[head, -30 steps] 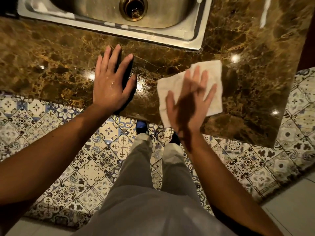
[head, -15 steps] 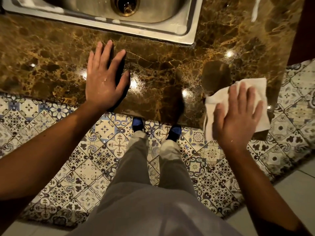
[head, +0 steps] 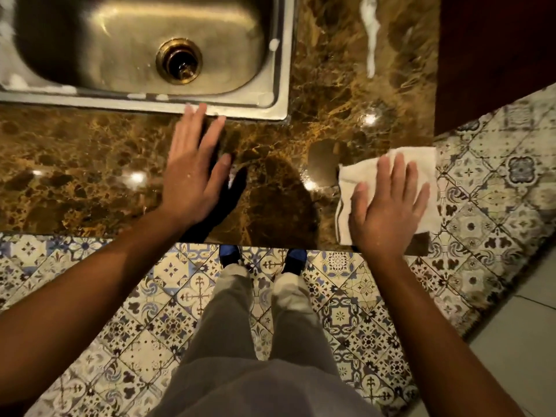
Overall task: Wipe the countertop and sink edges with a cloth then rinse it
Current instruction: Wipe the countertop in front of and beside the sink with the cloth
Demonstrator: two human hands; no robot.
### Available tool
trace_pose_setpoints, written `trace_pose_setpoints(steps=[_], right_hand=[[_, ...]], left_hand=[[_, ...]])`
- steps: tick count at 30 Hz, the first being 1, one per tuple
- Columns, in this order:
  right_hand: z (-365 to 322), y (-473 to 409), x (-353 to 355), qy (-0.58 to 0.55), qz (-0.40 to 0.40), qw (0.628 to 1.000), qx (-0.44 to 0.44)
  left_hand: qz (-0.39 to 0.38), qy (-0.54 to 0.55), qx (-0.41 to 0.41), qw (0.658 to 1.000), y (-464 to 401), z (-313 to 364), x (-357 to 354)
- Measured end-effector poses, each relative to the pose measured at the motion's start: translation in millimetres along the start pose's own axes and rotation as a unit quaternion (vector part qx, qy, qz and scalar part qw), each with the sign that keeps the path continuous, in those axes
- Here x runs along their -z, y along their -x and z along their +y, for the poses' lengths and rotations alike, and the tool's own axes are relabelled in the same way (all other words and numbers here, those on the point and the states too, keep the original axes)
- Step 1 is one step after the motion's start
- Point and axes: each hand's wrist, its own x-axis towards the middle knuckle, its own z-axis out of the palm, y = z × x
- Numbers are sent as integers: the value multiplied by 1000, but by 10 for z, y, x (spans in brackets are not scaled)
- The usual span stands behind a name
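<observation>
A white cloth (head: 421, 167) lies flat at the right front corner of the brown marble countertop (head: 90, 176). My right hand (head: 388, 209) presses on the cloth with straight, spread fingers. My left hand (head: 192, 173) rests flat on the marble, its fingertips reaching the front rim of the steel sink (head: 279, 85). White foam streaks sit along the sink's front rim and on the marble to the right of the sink.
The sink drain (head: 179, 61) shows in the basin. A dark wooden panel (head: 496, 49) borders the counter on the right. Below the counter edge are patterned floor tiles (head: 150, 296), with my legs and blue shoes (head: 230, 254) close to the counter.
My right hand slid the cloth from the counter's middle to its right front corner. My left hand stayed flat, now nearer the sink rim. The view tilted up, showing more sink.
</observation>
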Motion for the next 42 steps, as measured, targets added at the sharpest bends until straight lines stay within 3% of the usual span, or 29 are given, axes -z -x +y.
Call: trace_pose_setpoints(steps=[3, 6, 15, 19, 25, 29, 42], right_hand=[[3, 69, -6, 0, 15, 1000, -7], [26, 44, -28, 13, 9, 1000, -2], [14, 34, 1, 13, -6, 1000, 2], [0, 51, 19, 8, 5, 1000, 3], [0, 28, 0, 12, -21, 1000, 8], [76, 30, -76, 60, -11, 998, 18], [-88, -89, 22, 38, -23, 999, -8]], left_hand=[[-12, 64, -36, 997, -336, 304, -160], [-24, 62, -35, 997, -642, 475, -315], [-91, -158, -29, 983, -942, 632, -682], [-81, -126, -41, 988, -940, 630, -647], [-27, 30, -61, 997, -893, 533, -616], [-21, 27, -52, 998, -907, 560, -609], [0, 58, -28, 998, -915, 464, -635]])
